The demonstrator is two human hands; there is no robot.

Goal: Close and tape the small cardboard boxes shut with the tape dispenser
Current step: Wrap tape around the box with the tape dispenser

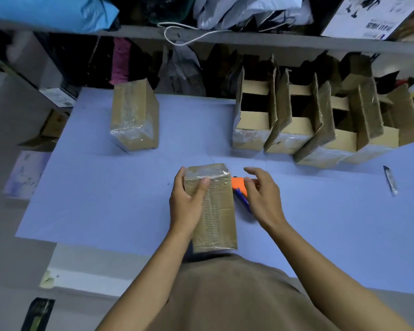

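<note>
Box [213, 209] lies closed on the blue table [105, 199], near its front edge, clear tape across its far end. Left hand [188, 201] grips its left side, thumb pressed on the taped top. Right hand [261, 194] hovers just right of it, fingers loosely spread, over the orange and blue dispenser [239, 187]; I cannot tell whether they touch. A sealed box [134, 118] sits far left; open boxes [320, 125] stand in a row far right, with a knife [390, 180] near the right edge.
</note>
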